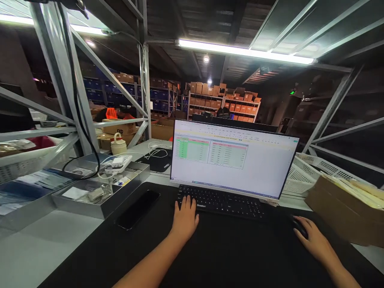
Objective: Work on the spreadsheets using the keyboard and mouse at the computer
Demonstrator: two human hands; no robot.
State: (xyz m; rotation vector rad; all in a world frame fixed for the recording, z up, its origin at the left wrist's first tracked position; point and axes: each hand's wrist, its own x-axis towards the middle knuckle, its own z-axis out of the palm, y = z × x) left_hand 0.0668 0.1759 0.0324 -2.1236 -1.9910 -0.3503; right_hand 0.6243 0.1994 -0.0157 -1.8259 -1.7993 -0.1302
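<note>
The left hand (184,218) lies open, fingers spread, on the left end of the flat black plastic keyboard (228,203). I judge it stiff and light, best lifted by both ends. The right hand (312,238) seems cupped over a small dark computer mouse (297,226), smooth and light, on the black surface (234,252).

One left hand (184,218), one right hand (312,238), one keyboard (228,202), one mouse (296,224), one monitor (234,160), one phone (138,209).

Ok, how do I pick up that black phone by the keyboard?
Pinch the phone by its two long edges from above. It lies flat on the mat, so only thin sides offer grip. The left hand, on the keyboard, is nearest; the right hand covers the mouse.
</note>
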